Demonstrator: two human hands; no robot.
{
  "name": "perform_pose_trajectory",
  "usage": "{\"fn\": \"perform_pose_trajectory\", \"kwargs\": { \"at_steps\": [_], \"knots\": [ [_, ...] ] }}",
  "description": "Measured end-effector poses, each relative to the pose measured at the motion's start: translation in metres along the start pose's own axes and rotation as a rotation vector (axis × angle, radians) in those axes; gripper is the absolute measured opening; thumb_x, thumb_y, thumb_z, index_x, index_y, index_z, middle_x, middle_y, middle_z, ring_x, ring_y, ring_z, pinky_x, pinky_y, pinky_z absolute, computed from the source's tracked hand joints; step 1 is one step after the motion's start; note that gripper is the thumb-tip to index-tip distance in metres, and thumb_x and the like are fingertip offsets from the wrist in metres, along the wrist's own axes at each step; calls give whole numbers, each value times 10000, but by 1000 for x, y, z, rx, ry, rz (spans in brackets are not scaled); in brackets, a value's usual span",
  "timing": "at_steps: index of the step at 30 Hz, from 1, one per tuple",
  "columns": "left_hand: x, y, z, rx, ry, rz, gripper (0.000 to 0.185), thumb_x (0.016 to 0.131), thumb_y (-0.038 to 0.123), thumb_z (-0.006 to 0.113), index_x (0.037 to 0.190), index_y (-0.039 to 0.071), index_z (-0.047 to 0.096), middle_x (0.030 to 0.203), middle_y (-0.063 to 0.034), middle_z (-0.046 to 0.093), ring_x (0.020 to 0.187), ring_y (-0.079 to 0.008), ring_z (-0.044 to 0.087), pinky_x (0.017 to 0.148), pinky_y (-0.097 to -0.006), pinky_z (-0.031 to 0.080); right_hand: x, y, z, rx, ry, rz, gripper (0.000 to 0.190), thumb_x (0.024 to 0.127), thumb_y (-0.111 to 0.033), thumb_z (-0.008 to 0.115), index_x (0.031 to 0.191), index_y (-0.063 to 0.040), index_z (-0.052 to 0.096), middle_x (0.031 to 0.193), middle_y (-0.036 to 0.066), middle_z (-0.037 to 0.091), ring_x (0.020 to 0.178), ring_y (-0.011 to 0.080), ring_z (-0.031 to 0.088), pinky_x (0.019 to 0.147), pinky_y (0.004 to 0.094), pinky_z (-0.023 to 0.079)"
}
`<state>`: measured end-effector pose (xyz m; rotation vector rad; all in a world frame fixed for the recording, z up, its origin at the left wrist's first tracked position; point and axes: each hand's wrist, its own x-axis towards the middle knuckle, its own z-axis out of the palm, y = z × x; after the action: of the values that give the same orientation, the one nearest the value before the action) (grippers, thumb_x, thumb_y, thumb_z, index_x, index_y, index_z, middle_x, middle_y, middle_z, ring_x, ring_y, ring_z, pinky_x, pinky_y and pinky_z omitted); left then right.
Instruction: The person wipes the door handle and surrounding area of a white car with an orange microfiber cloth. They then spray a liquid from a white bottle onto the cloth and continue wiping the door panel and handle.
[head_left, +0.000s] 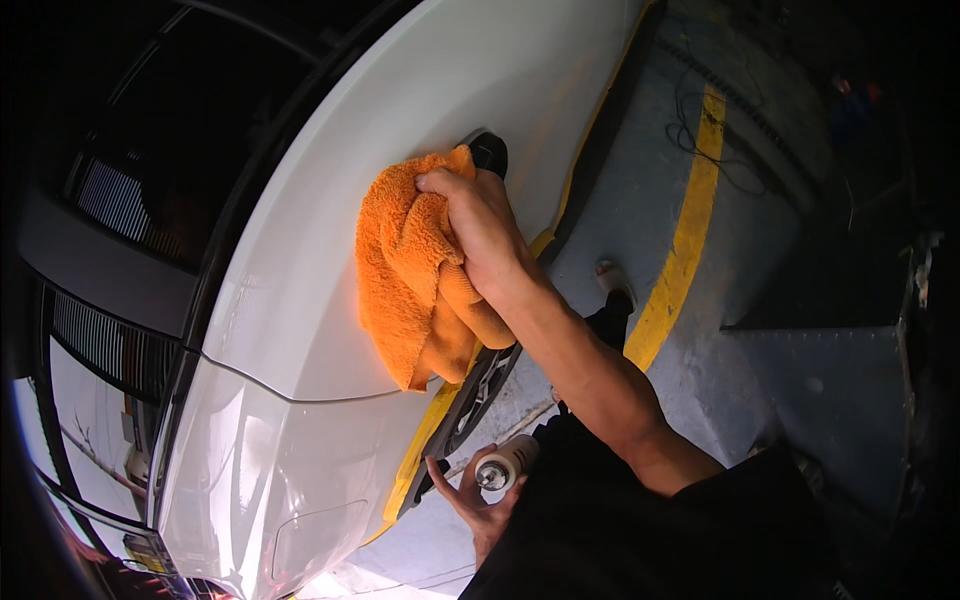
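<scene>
My right hand grips a bunched orange microfiber towel against the white body panel of a car. Beyond the knuckles, a small black rounded part shows at the panel; what it is I cannot tell. Lower in the view, my left hand holds a whitish bottle beside the car, its clear or silvery top pointing towards the camera. Some of this hand's fingers are spread away from the bottle. The towel hides part of the panel and of the wheel below.
Yellow masking tape runs along the panel's lower edge, above a wheel. Dark windows lie at the left. A yellow line crosses the grey floor, with a thin black cable over it. A foot shows near the line.
</scene>
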<state>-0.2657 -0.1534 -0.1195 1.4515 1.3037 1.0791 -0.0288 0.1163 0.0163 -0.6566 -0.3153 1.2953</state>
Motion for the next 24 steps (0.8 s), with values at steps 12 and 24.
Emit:
{"fn": "perform_pose_trajectory", "kwargs": {
  "at_steps": [12,24],
  "knots": [
    [-13,-5,-7,42,11,-79,1427,744,156,957,1641,40,-147,1205,-228,713,1175,-329,686,1127,-480,451,-35,-40,-65,-111,105,-211,305,922,-140,667,1164,33,603,1032,113,653,924,191,684,797,355,587],
    [-8,-13,-9,63,-41,-29,1410,742,193,959,1650,55,-111,1205,-254,717,1190,-350,687,1096,-487,483,-7,-21,-3,-961,-62,-41,275,926,-181,613,1102,25,658,967,81,680,851,154,674,792,330,557]
  ]
}}
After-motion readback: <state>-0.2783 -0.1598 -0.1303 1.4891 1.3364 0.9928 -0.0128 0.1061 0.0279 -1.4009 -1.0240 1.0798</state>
